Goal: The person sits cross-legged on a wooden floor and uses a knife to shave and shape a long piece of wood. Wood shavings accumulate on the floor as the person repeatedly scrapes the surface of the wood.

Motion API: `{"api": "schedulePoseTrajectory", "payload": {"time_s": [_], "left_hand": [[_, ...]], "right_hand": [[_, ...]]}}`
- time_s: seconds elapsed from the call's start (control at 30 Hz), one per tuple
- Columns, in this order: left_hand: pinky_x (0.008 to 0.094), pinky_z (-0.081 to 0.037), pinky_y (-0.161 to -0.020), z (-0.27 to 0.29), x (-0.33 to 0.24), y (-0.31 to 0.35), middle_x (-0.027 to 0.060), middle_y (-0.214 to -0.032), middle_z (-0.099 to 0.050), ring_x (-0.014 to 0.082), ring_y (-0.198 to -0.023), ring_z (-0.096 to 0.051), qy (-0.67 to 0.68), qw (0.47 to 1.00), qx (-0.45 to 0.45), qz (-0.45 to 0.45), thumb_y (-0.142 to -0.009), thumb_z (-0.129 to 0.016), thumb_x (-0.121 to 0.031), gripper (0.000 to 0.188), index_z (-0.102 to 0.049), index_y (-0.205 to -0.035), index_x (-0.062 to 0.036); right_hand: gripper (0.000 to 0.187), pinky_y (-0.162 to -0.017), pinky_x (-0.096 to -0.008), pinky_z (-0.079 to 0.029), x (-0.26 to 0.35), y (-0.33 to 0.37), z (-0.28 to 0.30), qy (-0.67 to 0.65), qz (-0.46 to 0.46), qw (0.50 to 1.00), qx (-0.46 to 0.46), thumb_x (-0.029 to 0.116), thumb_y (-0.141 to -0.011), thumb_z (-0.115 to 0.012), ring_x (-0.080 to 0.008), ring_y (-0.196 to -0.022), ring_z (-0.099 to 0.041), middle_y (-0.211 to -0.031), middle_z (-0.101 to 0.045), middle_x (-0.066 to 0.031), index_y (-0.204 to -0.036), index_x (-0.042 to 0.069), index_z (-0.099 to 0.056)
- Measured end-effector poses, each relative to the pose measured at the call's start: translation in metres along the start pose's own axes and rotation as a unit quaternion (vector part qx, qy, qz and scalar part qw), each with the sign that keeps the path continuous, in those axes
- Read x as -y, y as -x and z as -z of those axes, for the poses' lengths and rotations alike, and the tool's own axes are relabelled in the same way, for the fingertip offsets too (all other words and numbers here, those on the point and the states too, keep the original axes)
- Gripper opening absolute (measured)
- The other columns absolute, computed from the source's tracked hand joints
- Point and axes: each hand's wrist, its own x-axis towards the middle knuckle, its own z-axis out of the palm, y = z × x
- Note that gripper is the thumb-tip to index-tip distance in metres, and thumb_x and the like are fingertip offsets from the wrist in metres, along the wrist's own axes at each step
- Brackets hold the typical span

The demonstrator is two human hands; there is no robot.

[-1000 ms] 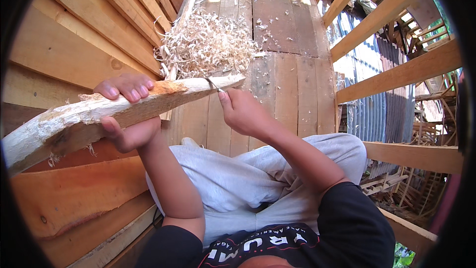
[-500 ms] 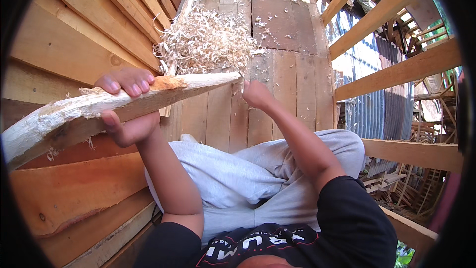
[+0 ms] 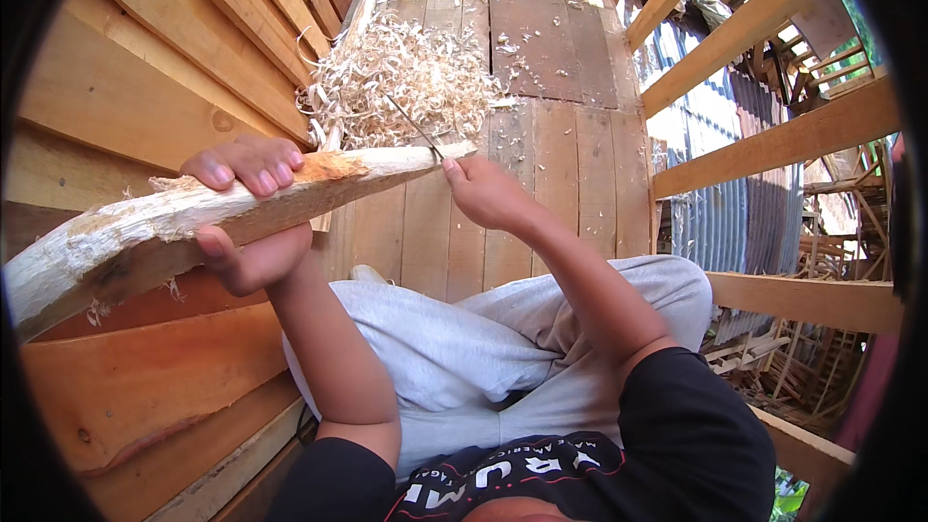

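At the far left, smooth orange-brown planks (image 3: pixel 126 92) are lying one over another, knots showing in their grain. In front of them a thick, pale branch (image 3: pixel 333 189) is slanting up to the right, fibrous at its broad end, orange along one torn patch, and tapering to a whittled point above the boarded floor (image 3: pixel 556 184), nearer the floor's left edge than its right. The left hand (image 3: pixel 261 257) is clamping round it, fingers over the top, thumb on the near side. Beyond, a heap of curly, papery shavings (image 3: pixel 406 77) is resting along the floor's left edge. A thin, dark blade (image 3: pixel 415 123) is crossing the branch close to its tip, and the right hand (image 3: pixel 486 195) is gripping the near end in a fist. Farther right, squared timber rails (image 3: pixel 783 157) are running past ribbed metal sheets (image 3: pixel 720 217).

The dark rim is cutting off the branch's broad end, the wood is covering part of the left hand, the right fist is hiding any handle, and the view is not showing whether the blade is touching wood
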Motion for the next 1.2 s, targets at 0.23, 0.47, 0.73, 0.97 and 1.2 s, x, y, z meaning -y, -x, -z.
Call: {"api": "schedulePoseTrajectory", "payload": {"time_s": [0.23, 0.47, 0.73, 0.97, 1.2], "left_hand": [[0.0346, -0.041, -0.072, 0.002, 0.005, -0.004, 0.0, -0.076, -0.049, 0.0149, -0.072, -0.047, 0.041, 0.996, 0.073, 0.005, -0.082, -0.065, -0.055, 0.046, -0.047, -0.096, -0.0139], [0.0347, -0.043, -0.07, 0.005, 0.002, -0.004, 0.0025, -0.075, -0.053, 0.0166, -0.07, -0.051, 0.084, 0.991, 0.104, 0.0, -0.081, -0.069, -0.05, 0.046, -0.049, -0.096, -0.0118], [0.0345, -0.045, -0.07, 0.004, 0.003, -0.006, 0.0042, -0.075, -0.053, 0.018, -0.071, -0.053, 0.16, 0.98, 0.111, 0.032, -0.079, -0.073, -0.046, 0.046, -0.05, -0.094, -0.0087], [0.0396, -0.053, -0.087, 0.006, 0.006, 0.001, 0.0114, -0.1, -0.053, 0.0263, -0.101, -0.057, 0.242, 0.961, 0.087, 0.097, -0.07, -0.08, -0.037, 0.066, -0.046, -0.115, -0.0029], [0.0419, -0.044, -0.094, 0.027, 0.007, 0.024, 0.002, -0.093, -0.051, 0.0201, -0.097, -0.055, 0.273, 0.945, 0.11, 0.145, -0.062, -0.082, -0.059, 0.068, -0.052, -0.102, -0.013]], "right_hand": [[0.051, -0.051, -0.0418, -0.047, -0.078, -0.041, 0.0, 0.021, -0.052, 0.998, -0.01, 0.033, -0.101, -0.037, -0.0251, -0.052, -0.058, -0.061, -0.056, -0.0158, -0.076, -0.007, -0.055], [0.051, -0.083, -0.0492, -0.048, 0.01, -0.004, 0.014, 0.014, 0.008, 0.999, 0.045, 0.033, -0.098, -0.039, -0.0458, -0.089, -0.064, -0.089, -0.065, -0.0322, -0.093, -0.011, -0.064], [0.052, -0.093, -0.05, -0.045, -0.053, -0.03, -0.005, 0.12, -0.089, 0.989, -0.016, 0.034, -0.096, -0.04, -0.0458, -0.105, -0.059, -0.108, -0.06, -0.0355, -0.102, -0.011, -0.063], [0.045, -0.093, -0.0463, -0.048, -0.087, -0.036, -0.011, 0.232, -0.036, 0.972, 0.027, 0.035, -0.091, -0.048, -0.0391, -0.11, -0.06, -0.117, -0.063, -0.0238, -0.112, -0.001, -0.065], [0.049, -0.095, -0.046, -0.047, -0.092, -0.011, -0.016, 0.184, -0.071, 0.98, -0.016, 0.038, -0.09, -0.047, -0.0402, -0.11, -0.059, -0.117, -0.062, -0.0251, -0.114, -0.001, -0.064]]}}
